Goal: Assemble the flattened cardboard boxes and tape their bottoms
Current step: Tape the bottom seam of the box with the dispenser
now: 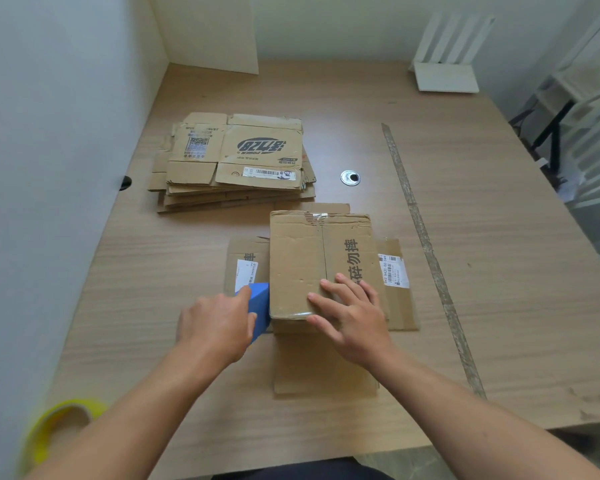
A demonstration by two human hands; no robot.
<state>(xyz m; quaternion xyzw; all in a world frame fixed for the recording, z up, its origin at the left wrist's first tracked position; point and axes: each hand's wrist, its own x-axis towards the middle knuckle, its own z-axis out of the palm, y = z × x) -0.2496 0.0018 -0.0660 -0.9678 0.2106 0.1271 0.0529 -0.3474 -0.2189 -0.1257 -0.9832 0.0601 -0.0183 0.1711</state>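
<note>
An assembled cardboard box [312, 258] stands bottom-up in the middle of the table, its lower flaps spread flat around it. Clear tape shines on its near edge. My right hand [350, 317] lies flat on the box's near right part, fingers straight and pressing down. My left hand [215, 323] grips a blue block-shaped tool [260, 306] against the box's left near side. A stack of flattened cardboard boxes [232, 161] lies behind on the left. A yellow tape roll [56, 427] sits at the near left table edge.
A wall runs along the table's left side. A round metal cable grommet [350, 177] is set in the tabletop right of the stack. A long strip of worn tape [426, 244] runs across the table's right half. A white stand [445, 76] sits far right.
</note>
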